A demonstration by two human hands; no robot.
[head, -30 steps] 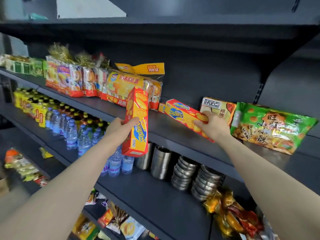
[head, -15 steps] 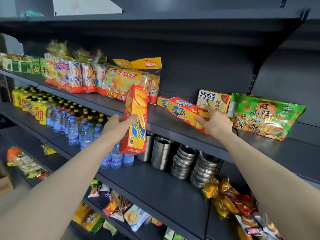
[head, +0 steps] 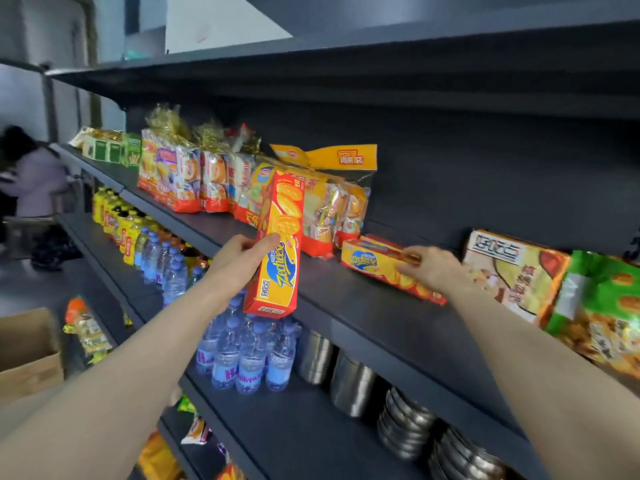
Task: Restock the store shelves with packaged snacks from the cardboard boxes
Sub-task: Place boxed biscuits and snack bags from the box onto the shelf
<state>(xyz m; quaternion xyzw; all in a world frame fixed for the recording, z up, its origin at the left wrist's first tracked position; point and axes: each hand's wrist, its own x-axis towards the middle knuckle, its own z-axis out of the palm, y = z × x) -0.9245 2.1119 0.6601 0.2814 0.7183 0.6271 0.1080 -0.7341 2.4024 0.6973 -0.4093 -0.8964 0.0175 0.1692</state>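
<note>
My left hand (head: 239,261) grips an orange-yellow cracker box (head: 280,244), held upright in front of the upper dark shelf (head: 363,306). A second cracker box of the same kind (head: 374,263) lies flat on that shelf, and my right hand (head: 433,271) holds its right part, fingers curled over the top edge. Another like box seems to lie behind it. Bagged snacks (head: 194,174) fill the shelf to the left. A cardboard box (head: 29,351) stands open at the lower left.
A cream snack pack (head: 512,271) and a green bag (head: 602,306) lie right of my right hand. Water bottles (head: 242,355), steel cups (head: 349,379) and stacked bowls (head: 408,431) fill the shelf below. A person in a light jacket (head: 34,181) sits far left.
My right hand has laid its cracker box down flat on the shelf, further back. The left hand still holds its box upright. My view has swung to the left.
</note>
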